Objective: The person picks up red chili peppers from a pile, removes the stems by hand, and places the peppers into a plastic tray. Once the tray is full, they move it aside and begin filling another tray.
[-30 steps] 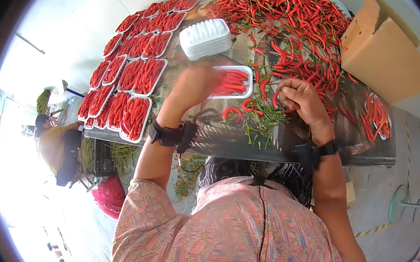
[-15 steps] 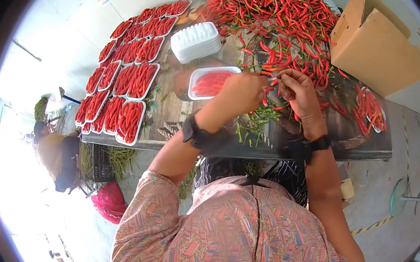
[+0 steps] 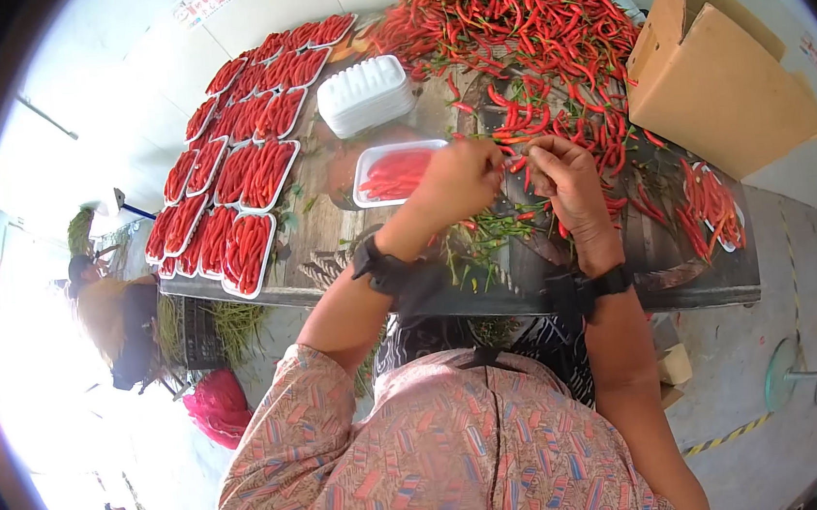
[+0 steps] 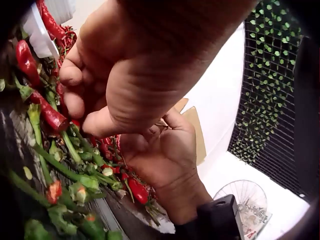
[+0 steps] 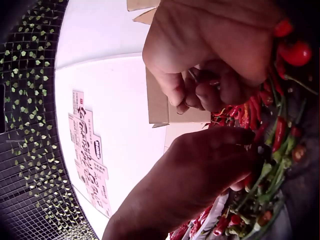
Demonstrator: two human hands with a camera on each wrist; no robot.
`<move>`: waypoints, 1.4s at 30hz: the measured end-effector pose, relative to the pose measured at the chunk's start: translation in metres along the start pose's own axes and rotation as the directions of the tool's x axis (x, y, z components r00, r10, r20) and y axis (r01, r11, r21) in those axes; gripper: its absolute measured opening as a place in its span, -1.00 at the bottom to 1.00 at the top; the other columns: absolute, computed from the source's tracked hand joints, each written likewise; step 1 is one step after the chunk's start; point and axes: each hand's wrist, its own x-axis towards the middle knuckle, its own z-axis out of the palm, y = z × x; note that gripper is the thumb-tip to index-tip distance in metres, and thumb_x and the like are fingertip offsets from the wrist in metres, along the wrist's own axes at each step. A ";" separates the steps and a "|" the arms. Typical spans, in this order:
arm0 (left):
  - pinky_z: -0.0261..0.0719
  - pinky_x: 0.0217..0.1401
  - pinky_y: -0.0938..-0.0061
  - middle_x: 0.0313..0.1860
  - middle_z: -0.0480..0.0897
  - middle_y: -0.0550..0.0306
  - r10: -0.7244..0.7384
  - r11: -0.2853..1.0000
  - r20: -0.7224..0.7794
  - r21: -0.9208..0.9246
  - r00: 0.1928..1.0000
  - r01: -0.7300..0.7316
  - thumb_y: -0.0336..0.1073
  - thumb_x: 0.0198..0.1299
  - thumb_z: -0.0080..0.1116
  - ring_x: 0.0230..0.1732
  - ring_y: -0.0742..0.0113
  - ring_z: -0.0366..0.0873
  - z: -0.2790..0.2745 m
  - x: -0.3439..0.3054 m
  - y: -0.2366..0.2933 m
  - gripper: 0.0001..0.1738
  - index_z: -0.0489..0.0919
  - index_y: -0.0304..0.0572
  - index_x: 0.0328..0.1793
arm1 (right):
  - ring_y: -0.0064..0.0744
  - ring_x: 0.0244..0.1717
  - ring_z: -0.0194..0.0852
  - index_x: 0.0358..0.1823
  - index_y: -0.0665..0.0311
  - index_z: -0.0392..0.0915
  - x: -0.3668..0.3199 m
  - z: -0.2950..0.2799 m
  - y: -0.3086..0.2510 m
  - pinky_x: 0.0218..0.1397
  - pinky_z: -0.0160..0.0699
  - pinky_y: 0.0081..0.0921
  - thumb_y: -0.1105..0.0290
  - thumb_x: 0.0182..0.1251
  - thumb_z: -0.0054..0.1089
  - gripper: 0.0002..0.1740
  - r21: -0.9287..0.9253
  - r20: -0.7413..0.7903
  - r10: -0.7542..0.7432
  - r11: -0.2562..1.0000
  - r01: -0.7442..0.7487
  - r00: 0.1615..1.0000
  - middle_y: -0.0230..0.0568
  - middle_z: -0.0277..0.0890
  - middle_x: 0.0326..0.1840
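My left hand (image 3: 490, 164) and right hand (image 3: 543, 171) meet over the table (image 3: 328, 228), fingers curled, and pinch a red chili (image 3: 517, 164) between them. In the left wrist view the left hand (image 4: 82, 112) has its thumb pressed to its fingertips just above loose chilies (image 4: 50, 115) and green stems (image 4: 75, 175), with the right hand (image 4: 167, 150) behind it. From the right wrist the right hand (image 5: 200, 87) shows bent fingers nipping something thin, and the left hand (image 5: 200, 172) lies below. A white tray (image 3: 362, 167) part-filled with chilies sits just left of the left hand.
A big heap of red chilies (image 3: 525, 36) covers the far table. Several filled trays (image 3: 236, 173) line the left side beside a stack of empty trays (image 3: 365, 94). Cardboard boxes (image 3: 713, 73) stand at right. Cut stems (image 3: 484, 234) lie near the front edge. Another person (image 3: 106, 301) sits at left.
The left hand left the part-filled tray and moved right to meet the right hand over the stems. The right hand stayed about where it was.
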 end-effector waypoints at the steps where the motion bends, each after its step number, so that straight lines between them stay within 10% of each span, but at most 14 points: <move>1: 0.54 -0.33 0.30 -0.40 0.62 -0.07 -0.116 0.955 -0.094 -0.285 0.989 0.085 -0.33 0.06 0.18 -0.42 0.13 0.59 0.001 0.000 -0.006 -0.82 0.59 -0.29 -0.25 | -0.76 -0.62 0.13 -0.20 0.38 0.55 -0.002 0.005 -0.003 -0.58 0.04 -0.72 0.46 0.34 0.09 -0.87 -0.056 -0.037 -0.007 0.998 0.005 0.999 -0.48 0.35 -0.54; 6: 0.38 -0.44 0.54 -0.53 0.51 0.26 -0.387 0.567 -0.154 -0.817 0.909 0.103 -0.37 0.08 0.28 -0.49 0.55 0.39 -0.011 -0.004 -0.004 -0.82 0.54 -0.30 -0.27 | -0.81 -0.60 0.17 -0.19 0.38 0.60 -0.006 0.015 -0.007 -0.56 0.09 -0.75 0.45 0.27 0.19 -0.84 -0.274 -0.069 -0.031 0.962 0.011 0.997 -0.52 0.41 -0.55; 15: 0.39 -0.39 0.61 -0.45 0.54 0.28 -0.348 0.790 -0.208 -0.589 0.914 0.167 -0.42 0.09 0.27 -0.45 0.60 0.40 -0.024 -0.011 0.023 -0.83 0.54 -0.28 -0.22 | -0.80 -0.50 0.36 -0.18 0.40 0.61 -0.004 0.011 -0.001 -0.46 0.28 -0.75 0.46 0.25 0.23 -0.83 -0.363 -0.028 -0.038 0.932 0.025 0.999 -0.46 0.54 -0.48; 21: 0.39 -0.39 0.61 -0.49 0.53 0.32 -0.379 0.723 -0.226 -0.678 0.897 0.135 -0.44 0.10 0.25 -0.45 0.62 0.40 -0.020 -0.008 0.023 -0.83 0.55 -0.28 -0.17 | -0.71 -0.39 0.46 -0.20 0.41 0.60 -0.002 0.008 0.002 -0.36 0.40 -0.70 0.50 0.23 0.15 -0.84 -0.335 -0.033 -0.091 0.939 0.075 0.995 -0.37 0.60 -0.37; 42: 0.52 -0.06 0.57 -0.10 0.66 0.14 -0.251 0.664 -0.337 -0.742 0.908 -0.091 -0.62 0.13 0.06 -0.13 0.49 0.56 -0.008 -0.011 0.000 -0.85 0.56 -0.29 -0.19 | -0.71 -0.61 0.13 -0.27 0.31 0.50 -0.002 0.005 -0.002 -0.57 0.05 -0.69 0.29 0.39 0.04 -0.79 0.026 0.136 0.049 0.998 -0.053 0.989 -0.38 0.44 -0.49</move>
